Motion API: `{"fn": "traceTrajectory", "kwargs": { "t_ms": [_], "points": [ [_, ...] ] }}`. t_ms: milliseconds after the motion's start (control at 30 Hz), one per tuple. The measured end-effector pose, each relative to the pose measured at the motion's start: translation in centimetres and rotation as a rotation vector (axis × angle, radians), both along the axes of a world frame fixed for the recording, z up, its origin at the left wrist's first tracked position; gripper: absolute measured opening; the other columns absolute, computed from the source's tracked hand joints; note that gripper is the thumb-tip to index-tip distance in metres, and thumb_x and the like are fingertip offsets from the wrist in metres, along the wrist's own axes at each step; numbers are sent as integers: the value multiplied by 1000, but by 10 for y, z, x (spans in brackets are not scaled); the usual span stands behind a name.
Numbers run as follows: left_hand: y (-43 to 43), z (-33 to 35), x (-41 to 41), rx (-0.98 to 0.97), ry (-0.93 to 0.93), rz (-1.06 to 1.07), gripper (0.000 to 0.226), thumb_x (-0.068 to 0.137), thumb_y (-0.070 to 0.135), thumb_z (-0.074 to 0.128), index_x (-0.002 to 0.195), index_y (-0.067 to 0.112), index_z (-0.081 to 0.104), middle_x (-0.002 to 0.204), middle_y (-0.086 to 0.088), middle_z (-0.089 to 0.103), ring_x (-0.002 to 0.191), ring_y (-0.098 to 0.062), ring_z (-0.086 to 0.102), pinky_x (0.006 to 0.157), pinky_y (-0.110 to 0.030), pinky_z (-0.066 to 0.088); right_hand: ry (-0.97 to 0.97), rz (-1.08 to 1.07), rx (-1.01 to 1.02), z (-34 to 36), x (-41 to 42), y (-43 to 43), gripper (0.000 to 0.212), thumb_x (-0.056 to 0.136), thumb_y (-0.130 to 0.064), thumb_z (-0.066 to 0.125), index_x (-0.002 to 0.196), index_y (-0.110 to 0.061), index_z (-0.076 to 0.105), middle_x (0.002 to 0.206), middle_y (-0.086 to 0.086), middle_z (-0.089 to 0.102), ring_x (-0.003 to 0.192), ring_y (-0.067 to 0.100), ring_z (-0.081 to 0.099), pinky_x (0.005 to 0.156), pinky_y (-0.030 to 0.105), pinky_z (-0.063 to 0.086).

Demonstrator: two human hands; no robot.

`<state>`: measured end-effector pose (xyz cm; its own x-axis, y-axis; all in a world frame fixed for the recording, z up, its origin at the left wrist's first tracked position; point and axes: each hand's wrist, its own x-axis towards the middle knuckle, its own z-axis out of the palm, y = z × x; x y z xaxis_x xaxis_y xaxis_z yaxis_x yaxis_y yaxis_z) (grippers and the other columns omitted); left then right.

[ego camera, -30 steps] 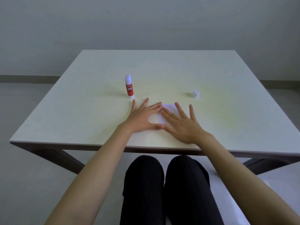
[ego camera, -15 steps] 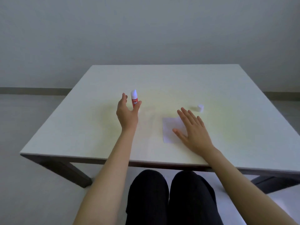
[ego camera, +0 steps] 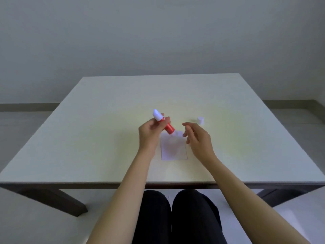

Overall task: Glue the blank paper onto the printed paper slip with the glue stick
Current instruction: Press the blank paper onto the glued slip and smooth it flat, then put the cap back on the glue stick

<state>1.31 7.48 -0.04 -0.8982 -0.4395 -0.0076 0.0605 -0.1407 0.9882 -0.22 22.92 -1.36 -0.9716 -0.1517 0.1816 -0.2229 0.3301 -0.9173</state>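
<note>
Presently my left hand (ego camera: 149,132) pinches the red glue stick (ego camera: 164,124), tilted, white end up-left, above the white paper (ego camera: 174,147); my right hand (ego camera: 197,136) hangs loosely spread beside it.

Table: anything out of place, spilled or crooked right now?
Nothing spilled or damaged. The small white cap sits alone on the table, apart from the glue stick held tilted in the left hand. The paper lies flat; the right hand hovers open.

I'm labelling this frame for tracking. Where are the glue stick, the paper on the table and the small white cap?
glue stick (ego camera: 168,128): head view, on its red barrel.
paper (ego camera: 174,148): head view, middle of the sheet.
small white cap (ego camera: 200,120): head view, on its side wall.
</note>
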Motion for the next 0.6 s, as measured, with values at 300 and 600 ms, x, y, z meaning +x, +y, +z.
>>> {"fn": "traceTrajectory", "kwargs": {
  "t_ms": [300, 600],
  "points": [
    [18, 21, 12, 48, 21, -104, 8, 74, 18, 76, 81, 16, 73, 89, -10, 76, 87, -24, 71, 95, -40, 52, -716, 458, -607, 16, -5, 13, 28, 97, -23, 50, 92, -2, 68, 72, 7, 64, 53, 14, 57, 55, 22, 49],
    [32, 20, 7, -23, 2, -24, 8, 72, 23, 79, 80, 22, 77, 90, 8, 77, 92, -11, 71, 88, -25, 50, -95, 10, -103, 8, 11, 0, 36, 81, -31, 72, 102, -12, 50, 75, -5, 64, 57, 12, 60, 54, 10, 44]
  ]
}}
